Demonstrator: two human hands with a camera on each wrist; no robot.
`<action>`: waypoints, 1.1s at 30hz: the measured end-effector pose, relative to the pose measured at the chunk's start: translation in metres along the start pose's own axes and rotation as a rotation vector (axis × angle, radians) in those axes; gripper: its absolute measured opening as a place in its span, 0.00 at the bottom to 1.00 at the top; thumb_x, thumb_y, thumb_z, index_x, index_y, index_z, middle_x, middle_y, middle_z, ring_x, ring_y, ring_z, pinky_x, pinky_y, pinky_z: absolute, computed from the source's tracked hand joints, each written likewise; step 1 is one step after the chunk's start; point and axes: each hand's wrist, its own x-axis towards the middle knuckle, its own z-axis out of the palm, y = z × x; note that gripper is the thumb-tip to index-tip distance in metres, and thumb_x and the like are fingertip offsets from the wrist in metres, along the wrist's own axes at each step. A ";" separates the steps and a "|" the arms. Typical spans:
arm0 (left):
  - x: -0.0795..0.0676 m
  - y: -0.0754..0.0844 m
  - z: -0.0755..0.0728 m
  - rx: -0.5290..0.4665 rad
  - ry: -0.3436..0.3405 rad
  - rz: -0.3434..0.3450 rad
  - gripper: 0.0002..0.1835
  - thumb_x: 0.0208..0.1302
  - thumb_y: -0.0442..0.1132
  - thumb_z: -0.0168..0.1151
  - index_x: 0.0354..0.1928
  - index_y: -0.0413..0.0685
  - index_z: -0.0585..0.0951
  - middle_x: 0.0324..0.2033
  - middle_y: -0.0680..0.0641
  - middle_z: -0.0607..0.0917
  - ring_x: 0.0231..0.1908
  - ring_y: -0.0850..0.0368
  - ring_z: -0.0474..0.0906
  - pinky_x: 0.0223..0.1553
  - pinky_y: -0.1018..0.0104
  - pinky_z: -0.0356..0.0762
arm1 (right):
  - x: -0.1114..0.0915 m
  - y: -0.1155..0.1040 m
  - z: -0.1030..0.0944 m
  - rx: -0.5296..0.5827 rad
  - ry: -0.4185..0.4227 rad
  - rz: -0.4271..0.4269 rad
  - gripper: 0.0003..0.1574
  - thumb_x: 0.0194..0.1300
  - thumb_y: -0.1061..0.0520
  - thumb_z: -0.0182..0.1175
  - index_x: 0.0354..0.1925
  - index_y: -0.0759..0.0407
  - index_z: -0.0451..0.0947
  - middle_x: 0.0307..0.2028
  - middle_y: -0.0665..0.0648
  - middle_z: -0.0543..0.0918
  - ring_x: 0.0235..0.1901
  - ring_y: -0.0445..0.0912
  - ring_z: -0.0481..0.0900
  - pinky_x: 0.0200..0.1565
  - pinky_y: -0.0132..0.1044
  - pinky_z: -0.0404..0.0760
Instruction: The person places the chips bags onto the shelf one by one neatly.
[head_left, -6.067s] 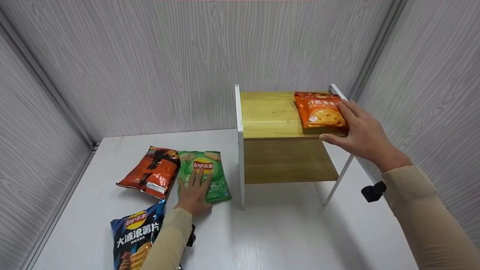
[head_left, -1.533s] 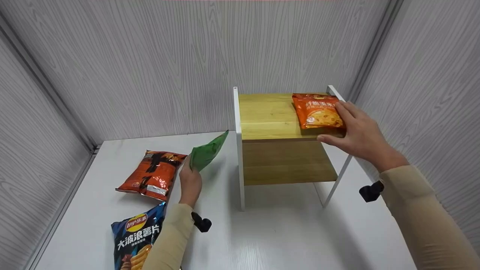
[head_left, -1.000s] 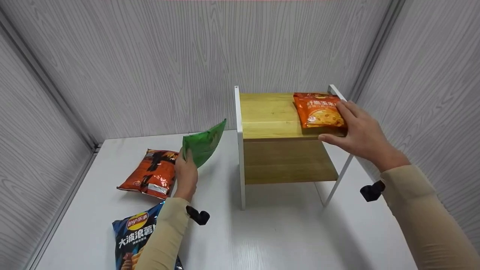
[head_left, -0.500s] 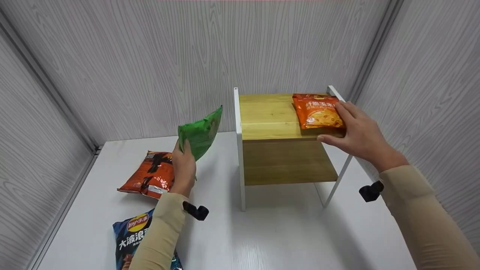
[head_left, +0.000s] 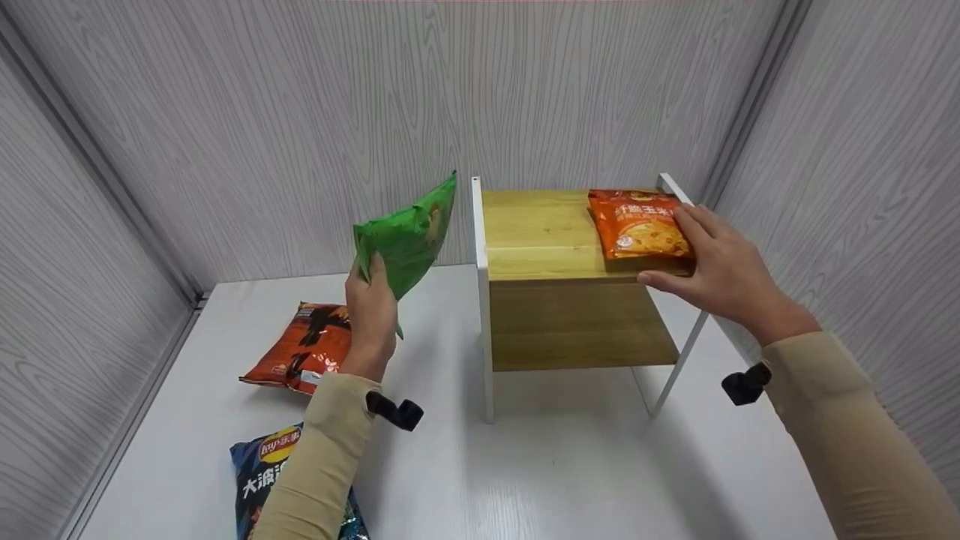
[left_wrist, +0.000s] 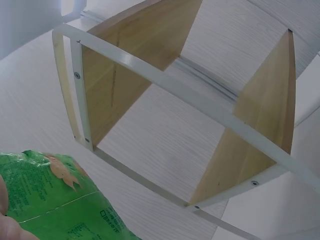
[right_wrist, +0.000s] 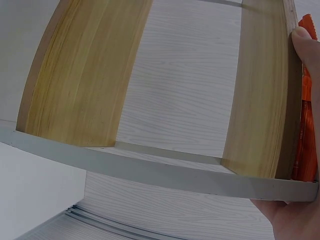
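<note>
Currently, my left hand (head_left: pixel 371 307) grips the green bag (head_left: pixel 409 244); my outstretched right hand (head_left: pixel 724 270) touches the orange bag (head_left: pixel 637 225).

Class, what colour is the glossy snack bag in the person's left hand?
Green; the glossy snack bag shows best in the head view.

Green bag (head_left: pixel 411 238) at ten o'clock, orange bag (head_left: pixel 641 226) at two, red-and-black bag (head_left: pixel 304 346) at eight, grey wood-grained wall (head_left: pixel 375 97) at twelve
</note>
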 end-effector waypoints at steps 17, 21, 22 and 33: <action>-0.019 0.038 0.026 0.194 -0.059 0.526 0.19 0.78 0.44 0.45 0.63 0.47 0.74 0.56 0.48 0.81 0.61 0.58 0.75 0.67 0.57 0.71 | 0.001 -0.001 0.002 0.005 0.015 -0.007 0.65 0.56 0.27 0.64 0.78 0.55 0.50 0.75 0.63 0.57 0.71 0.67 0.59 0.66 0.70 0.62; -0.018 0.044 0.032 0.282 -0.085 0.686 0.19 0.76 0.37 0.48 0.66 0.48 0.74 0.60 0.47 0.80 0.63 0.58 0.73 0.68 0.60 0.69 | 0.001 -0.003 0.004 0.009 0.010 -0.002 0.65 0.56 0.27 0.64 0.78 0.55 0.49 0.76 0.63 0.56 0.72 0.67 0.57 0.66 0.71 0.60; -0.017 0.045 0.033 0.312 -0.096 0.710 0.20 0.76 0.35 0.49 0.67 0.49 0.73 0.61 0.47 0.79 0.65 0.58 0.72 0.69 0.60 0.69 | 0.002 -0.003 0.004 0.009 0.009 0.000 0.65 0.56 0.27 0.64 0.78 0.55 0.49 0.76 0.64 0.56 0.72 0.67 0.56 0.66 0.71 0.60; -0.026 0.052 0.049 0.742 -0.173 0.868 0.23 0.74 0.35 0.54 0.68 0.53 0.73 0.66 0.45 0.74 0.67 0.48 0.69 0.68 0.48 0.67 | 0.003 -0.001 0.005 0.019 -0.001 0.002 0.66 0.56 0.27 0.64 0.78 0.55 0.48 0.76 0.64 0.55 0.73 0.67 0.54 0.67 0.71 0.58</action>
